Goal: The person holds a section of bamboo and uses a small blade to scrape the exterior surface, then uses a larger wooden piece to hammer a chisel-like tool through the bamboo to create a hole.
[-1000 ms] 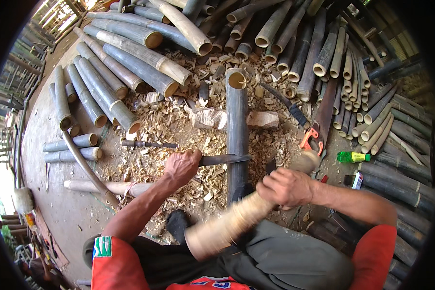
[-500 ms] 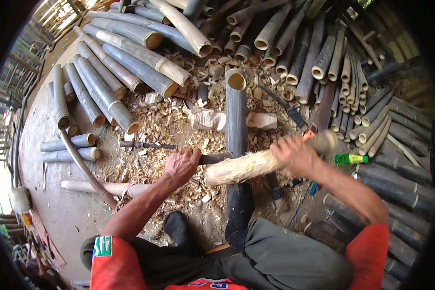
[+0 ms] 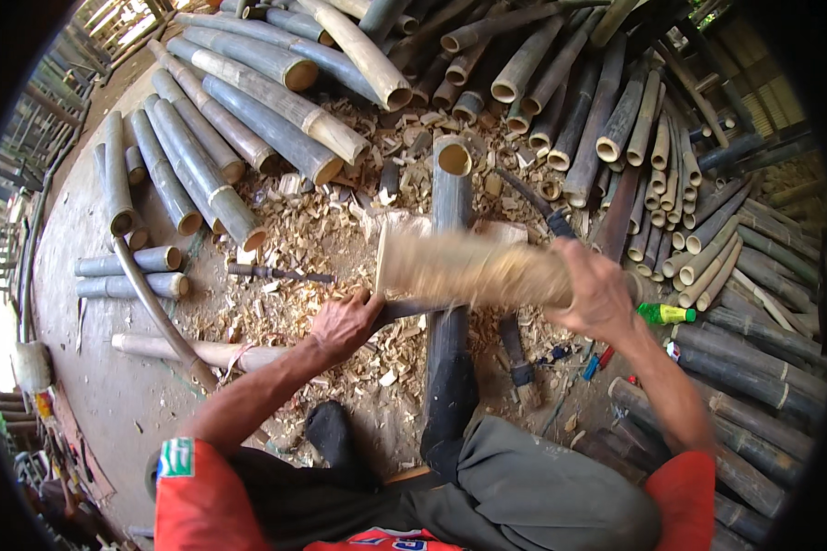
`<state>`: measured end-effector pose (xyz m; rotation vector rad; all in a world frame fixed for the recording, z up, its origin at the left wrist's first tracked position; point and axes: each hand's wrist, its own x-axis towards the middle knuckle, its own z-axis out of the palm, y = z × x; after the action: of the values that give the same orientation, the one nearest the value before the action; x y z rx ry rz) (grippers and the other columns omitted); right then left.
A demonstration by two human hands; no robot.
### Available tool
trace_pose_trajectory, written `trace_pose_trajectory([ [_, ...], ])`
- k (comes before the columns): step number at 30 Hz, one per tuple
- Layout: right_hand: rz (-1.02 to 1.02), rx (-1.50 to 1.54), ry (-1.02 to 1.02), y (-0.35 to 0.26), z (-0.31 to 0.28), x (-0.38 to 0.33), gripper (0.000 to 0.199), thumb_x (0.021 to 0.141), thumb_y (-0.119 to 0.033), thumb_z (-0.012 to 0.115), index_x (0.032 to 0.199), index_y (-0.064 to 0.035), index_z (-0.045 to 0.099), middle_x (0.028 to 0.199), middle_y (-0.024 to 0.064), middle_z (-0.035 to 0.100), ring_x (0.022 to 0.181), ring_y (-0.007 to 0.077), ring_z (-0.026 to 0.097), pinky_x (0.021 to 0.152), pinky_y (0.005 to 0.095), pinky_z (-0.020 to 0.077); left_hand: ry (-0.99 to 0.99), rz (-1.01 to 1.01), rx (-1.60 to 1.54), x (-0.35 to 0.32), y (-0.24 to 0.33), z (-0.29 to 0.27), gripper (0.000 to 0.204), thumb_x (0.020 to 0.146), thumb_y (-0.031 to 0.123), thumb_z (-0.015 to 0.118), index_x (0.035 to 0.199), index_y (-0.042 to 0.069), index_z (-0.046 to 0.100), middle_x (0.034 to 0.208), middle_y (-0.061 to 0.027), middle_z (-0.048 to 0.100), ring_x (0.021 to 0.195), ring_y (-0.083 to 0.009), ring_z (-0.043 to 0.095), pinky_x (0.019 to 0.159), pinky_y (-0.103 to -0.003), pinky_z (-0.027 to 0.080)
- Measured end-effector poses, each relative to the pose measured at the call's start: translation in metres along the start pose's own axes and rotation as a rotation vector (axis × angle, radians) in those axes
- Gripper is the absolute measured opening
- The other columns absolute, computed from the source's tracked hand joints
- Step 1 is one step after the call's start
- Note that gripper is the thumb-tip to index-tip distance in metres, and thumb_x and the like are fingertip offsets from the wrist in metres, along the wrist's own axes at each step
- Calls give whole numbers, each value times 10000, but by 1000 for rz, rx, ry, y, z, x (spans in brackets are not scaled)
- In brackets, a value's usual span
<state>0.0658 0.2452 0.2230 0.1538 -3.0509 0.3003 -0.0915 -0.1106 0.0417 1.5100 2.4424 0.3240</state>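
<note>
My left hand [image 3: 340,326] is closed around the grip of a knife, and its dark blade [image 3: 409,309] reaches right to a bamboo tube [image 3: 452,193]. The grip itself is hidden in the fist. The tube points away from me with its open end far, and a foot in a dark sock [image 3: 450,395] is against its near part. In my right hand [image 3: 597,289] is a thick, pale wooden club [image 3: 473,266], smeared by motion. The club is held crosswise above the blade and tube, and its surface looks frayed.
Wood chips [image 3: 294,230] cover the floor around the tube. Cut bamboo lengths [image 3: 276,129] fan out at the far left, with more piles [image 3: 606,119] at the far right. A long thin tool [image 3: 280,274], a brush-like tool [image 3: 521,367] and a green bottle [image 3: 663,314] lie nearby.
The club has swung up and away from me, from just below the blade's level to above it, with my right hand moving right. My left hand and the knife stay nearly in place.
</note>
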Motion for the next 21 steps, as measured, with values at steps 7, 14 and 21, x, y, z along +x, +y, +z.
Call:
trace_pose_trajectory([
  [7,553,880,296,-24,-10,-2,720,808,-264,800,1391,23,491,1196,140,629,1051,209,653,915,350,550,-56,343,-582,41,-33,-58,275,1004,342,712,902,93,768,670,-56,695,529,-154,624,441,-334,491],
  [14,741,1165,173,-27,1,-14,784,781,-257,820,1422,32,473,1211,116,614,1000,176,643,888,324,549,-171,80,-238,102,-56,-71,561,1012,562,617,782,79,786,489,-10,537,407,-116,406,396,-348,317],
  [21,678,1110,173,-31,6,-24,788,769,-237,818,1427,32,476,1256,127,610,1129,195,610,961,327,514,-216,94,-187,104,-55,-65,524,1009,556,626,804,100,786,499,1,540,406,-101,399,385,-321,323],
])
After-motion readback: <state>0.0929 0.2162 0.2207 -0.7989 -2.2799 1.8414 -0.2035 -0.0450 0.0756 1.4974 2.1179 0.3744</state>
